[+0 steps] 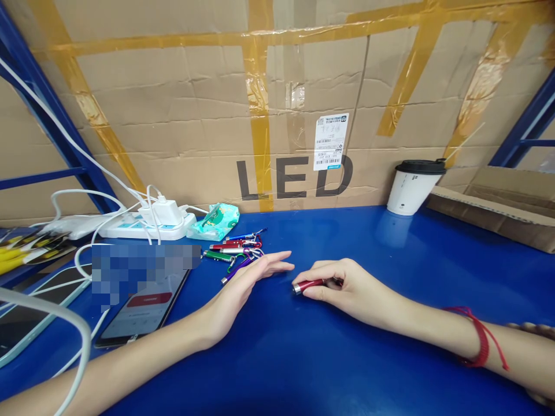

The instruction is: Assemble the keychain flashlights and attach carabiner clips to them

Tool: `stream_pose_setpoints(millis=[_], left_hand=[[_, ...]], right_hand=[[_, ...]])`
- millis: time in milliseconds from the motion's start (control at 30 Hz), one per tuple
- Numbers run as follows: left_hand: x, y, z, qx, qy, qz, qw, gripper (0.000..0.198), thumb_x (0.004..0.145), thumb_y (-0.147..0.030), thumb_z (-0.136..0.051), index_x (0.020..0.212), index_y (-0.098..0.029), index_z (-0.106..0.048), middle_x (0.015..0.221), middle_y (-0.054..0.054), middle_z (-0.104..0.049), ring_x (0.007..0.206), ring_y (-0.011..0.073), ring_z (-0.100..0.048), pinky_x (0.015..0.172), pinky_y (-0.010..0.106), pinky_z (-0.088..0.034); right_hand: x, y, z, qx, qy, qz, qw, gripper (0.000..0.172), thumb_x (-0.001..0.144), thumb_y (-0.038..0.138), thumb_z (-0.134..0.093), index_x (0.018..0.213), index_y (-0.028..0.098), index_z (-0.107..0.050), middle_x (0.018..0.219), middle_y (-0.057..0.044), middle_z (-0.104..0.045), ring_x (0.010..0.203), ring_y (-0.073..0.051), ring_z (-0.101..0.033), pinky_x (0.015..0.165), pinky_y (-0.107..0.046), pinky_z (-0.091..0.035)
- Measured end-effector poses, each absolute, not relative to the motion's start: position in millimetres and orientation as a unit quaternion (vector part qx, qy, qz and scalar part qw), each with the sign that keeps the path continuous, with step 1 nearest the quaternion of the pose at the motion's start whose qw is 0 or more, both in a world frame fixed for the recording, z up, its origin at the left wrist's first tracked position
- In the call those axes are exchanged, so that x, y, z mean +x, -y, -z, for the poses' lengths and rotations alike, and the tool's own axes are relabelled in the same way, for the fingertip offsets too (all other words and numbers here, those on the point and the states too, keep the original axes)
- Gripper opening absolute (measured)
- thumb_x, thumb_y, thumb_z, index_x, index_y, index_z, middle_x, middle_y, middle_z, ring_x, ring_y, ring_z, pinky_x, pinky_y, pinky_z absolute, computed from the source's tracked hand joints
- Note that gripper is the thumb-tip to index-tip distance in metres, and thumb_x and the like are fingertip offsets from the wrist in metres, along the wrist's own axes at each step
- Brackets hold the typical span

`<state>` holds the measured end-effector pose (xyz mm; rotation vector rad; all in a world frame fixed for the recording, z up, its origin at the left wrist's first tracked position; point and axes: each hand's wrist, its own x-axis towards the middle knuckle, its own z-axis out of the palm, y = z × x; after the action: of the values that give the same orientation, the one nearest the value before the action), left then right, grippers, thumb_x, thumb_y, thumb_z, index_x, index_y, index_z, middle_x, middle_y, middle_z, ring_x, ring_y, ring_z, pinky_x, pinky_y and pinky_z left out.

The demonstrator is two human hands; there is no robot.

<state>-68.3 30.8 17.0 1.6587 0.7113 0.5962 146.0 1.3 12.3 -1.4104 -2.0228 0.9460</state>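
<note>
My right hand (342,284) is closed around a small red keychain flashlight (309,286), its silver end pointing left toward my other hand. My left hand (249,283) holds nothing; its fingers are stretched out and it stands on edge, palm facing right. Just behind and left of it lies a group of similar keychain flashlights with clips: a blue one (240,237), a red one (233,245), a silver one (232,251), a green one (219,256) and a purple one (237,269) that my left hand partly covers.
Left of my hands are a phone (147,315), another phone (47,306), white cables and a power strip (173,231) with chargers. A teal packet (217,222) lies behind. At right stand a lidded cup (410,188) and an open cardboard box (489,216). Taped cardboard (195,115) walls the back.
</note>
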Motion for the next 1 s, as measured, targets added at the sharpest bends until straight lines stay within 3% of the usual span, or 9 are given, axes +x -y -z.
stream_pose_setpoints(millis=[233, 367, 500, 633, 800, 933, 1000], left_hand=[[-66, -28, -19, 0.721, -0.332, -0.254, 0.554, 0.044, 0.095, -0.043, -0.022, 0.130, -0.028, -0.043, 0.129, 0.001, -0.051, 0.126, 0.0188, -0.037, 0.109, 0.037, -0.020], [-59, -25, -19, 0.812, -0.347, -0.242, 0.402, 0.035, 0.088, -0.038, -0.047, 0.119, -0.024, -0.053, 0.115, 0.003, -0.057, 0.110, 0.0197, -0.047, 0.096, 0.033, -0.034], [-57, -30, -13, 0.863, -0.341, -0.238, 0.287, 0.019, 0.084, -0.029, -0.054, 0.095, -0.020, -0.066, 0.088, 0.002, -0.062, 0.083, 0.0170, -0.052, 0.079, 0.029, -0.039], [-58, -35, -9, 0.857, -0.363, -0.236, 0.280, 0.013, 0.080, -0.023, -0.059, 0.088, -0.019, -0.069, 0.088, 0.002, -0.064, 0.080, 0.0161, -0.053, 0.073, 0.026, -0.039], [-59, -35, -12, 0.814, -0.407, -0.256, 0.328, 0.014, 0.085, -0.025, -0.049, 0.093, -0.019, -0.059, 0.089, 0.001, -0.065, 0.080, 0.0151, -0.055, 0.069, 0.025, -0.038], [-60, -33, -13, 0.783, -0.412, -0.272, 0.380, 0.017, 0.090, -0.033, -0.039, 0.098, -0.021, -0.048, 0.080, -0.001, -0.063, 0.072, 0.0144, -0.051, 0.068, 0.027, -0.035], [-60, -32, -13, 0.771, -0.403, -0.286, 0.402, 0.019, 0.091, -0.035, -0.036, 0.101, -0.021, -0.044, 0.079, -0.001, -0.062, 0.070, 0.0141, -0.048, 0.069, 0.028, -0.035]], right_hand=[[146, -4, -11, -0.512, 0.741, -0.345, 0.263, 0.041, 0.078, 0.051, -0.047, 0.105, 0.025, -0.063, 0.104, 0.002, -0.060, 0.092, -0.001, -0.059, 0.081, -0.008, -0.045], [144, -1, -13, -0.473, 0.786, -0.306, 0.256, 0.040, 0.083, 0.045, -0.043, 0.118, 0.029, -0.055, 0.111, 0.001, -0.056, 0.098, 0.000, -0.055, 0.088, -0.010, -0.044], [141, 4, -14, -0.429, 0.823, -0.285, 0.240, 0.040, 0.085, 0.040, -0.041, 0.125, 0.037, -0.043, 0.114, 0.004, -0.051, 0.098, 0.004, -0.051, 0.089, -0.008, -0.044], [143, 0, -12, -0.464, 0.812, -0.265, 0.234, 0.051, 0.078, 0.043, -0.051, 0.128, 0.034, -0.040, 0.116, 0.001, -0.048, 0.095, 0.002, -0.051, 0.077, -0.008, -0.046], [156, -13, -18, -0.493, 0.815, -0.234, 0.195, 0.067, 0.065, 0.058, -0.059, 0.124, 0.027, -0.049, 0.114, -0.003, -0.050, 0.098, -0.004, -0.052, 0.085, -0.016, -0.047], [170, -20, -27, -0.515, 0.821, -0.191, 0.157, 0.062, 0.065, 0.061, -0.057, 0.117, 0.027, -0.057, 0.110, -0.003, -0.053, 0.097, -0.006, -0.052, 0.089, -0.018, -0.045], [174, -21, -30, -0.522, 0.816, -0.198, 0.150, 0.053, 0.068, 0.058, -0.056, 0.110, 0.026, -0.061, 0.105, -0.002, -0.056, 0.090, -0.003, -0.054, 0.083, -0.014, -0.044]])
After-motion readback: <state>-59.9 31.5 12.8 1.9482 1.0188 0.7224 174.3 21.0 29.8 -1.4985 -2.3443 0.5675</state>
